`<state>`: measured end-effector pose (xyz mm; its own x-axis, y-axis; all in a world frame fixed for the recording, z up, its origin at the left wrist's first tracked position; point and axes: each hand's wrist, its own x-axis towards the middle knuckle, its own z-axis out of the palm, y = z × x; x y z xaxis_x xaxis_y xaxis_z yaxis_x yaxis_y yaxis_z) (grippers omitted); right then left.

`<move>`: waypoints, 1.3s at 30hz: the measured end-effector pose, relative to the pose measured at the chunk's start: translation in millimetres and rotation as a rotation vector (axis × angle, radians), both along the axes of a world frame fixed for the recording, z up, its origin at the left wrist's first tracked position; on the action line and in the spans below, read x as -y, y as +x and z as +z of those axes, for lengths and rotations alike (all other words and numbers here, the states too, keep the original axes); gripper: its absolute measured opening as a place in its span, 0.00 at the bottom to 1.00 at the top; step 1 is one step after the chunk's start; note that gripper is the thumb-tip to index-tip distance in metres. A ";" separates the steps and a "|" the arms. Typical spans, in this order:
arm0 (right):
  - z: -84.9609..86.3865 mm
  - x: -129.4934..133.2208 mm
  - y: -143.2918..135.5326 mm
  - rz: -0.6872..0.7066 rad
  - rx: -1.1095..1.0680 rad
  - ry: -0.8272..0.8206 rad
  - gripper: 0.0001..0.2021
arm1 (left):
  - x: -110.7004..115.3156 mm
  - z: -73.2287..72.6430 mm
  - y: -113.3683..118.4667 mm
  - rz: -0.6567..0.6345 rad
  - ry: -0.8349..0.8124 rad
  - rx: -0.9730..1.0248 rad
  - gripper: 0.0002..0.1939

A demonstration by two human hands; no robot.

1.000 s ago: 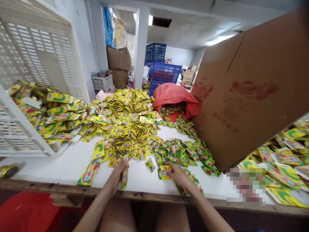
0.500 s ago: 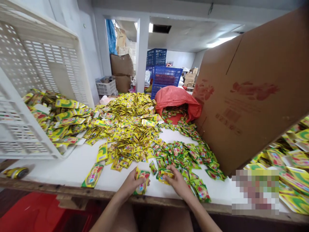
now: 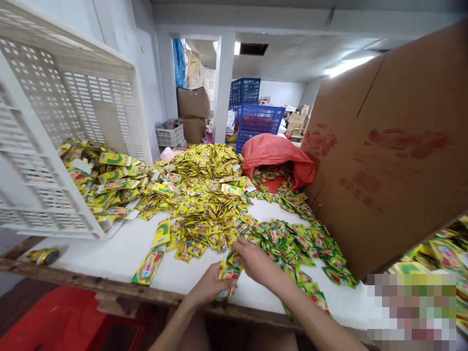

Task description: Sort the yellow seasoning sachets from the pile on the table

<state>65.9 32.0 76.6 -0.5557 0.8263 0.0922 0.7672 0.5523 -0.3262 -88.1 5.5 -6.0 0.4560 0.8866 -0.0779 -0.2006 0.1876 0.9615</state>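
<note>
My left hand (image 3: pixel 207 286) is closed around a small yellow-and-green carton (image 3: pixel 227 288), held upright near the table's front edge. At the carton's top, my right hand (image 3: pixel 254 261) pinches small candy packets (image 3: pixel 234 258); its fingers partly cover them, so how far in they sit is hard to tell. Beyond my hands lies a heap of yellow packets (image 3: pixel 204 200). To the right spreads a pile of green packets (image 3: pixel 288 239). Left of my hands, another carton (image 3: pixel 148 266) lies flat on the white tabletop.
A white crate (image 3: pixel 137 122) tipped on its side spills cartons at left. A red sack (image 3: pixel 278 153) lies open at the back. A big cardboard box (image 3: pixel 387 161) leans along the right side. A yellow-black roll (image 3: pixel 43 256) lies at left; a red stool (image 3: pixel 62 321) stands below.
My right hand has moved left and up, bringing its packets from beside the carton to the carton's top. My left hand still holds the carton. The view has shifted slightly left.
</note>
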 end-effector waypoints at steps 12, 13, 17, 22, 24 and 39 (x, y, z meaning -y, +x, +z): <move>-20.0 0.4 -8.8 -0.077 -0.443 -0.010 0.05 | 1.6 0.2 -6.3 0.093 -0.090 0.047 0.22; -21.2 2.7 -8.5 -0.081 -0.429 0.018 0.05 | 1.6 0.7 -6.3 0.084 -0.083 0.054 0.22; -29.0 12.2 -14.7 -0.117 -0.355 0.072 0.10 | 0.3 2.0 -5.7 0.080 0.006 0.050 0.21; -50.5 19.0 -16.7 -0.108 -0.547 -0.090 0.16 | -0.8 1.0 -8.9 0.150 0.097 0.002 0.21; -62.8 23.6 -15.3 -0.146 -0.768 -0.161 0.11 | -0.7 -1.9 -10.2 0.193 0.107 -0.007 0.22; -79.2 28.1 -12.9 -0.186 -0.884 -0.146 0.10 | 9.2 -0.6 -16.9 0.305 0.253 -0.220 0.08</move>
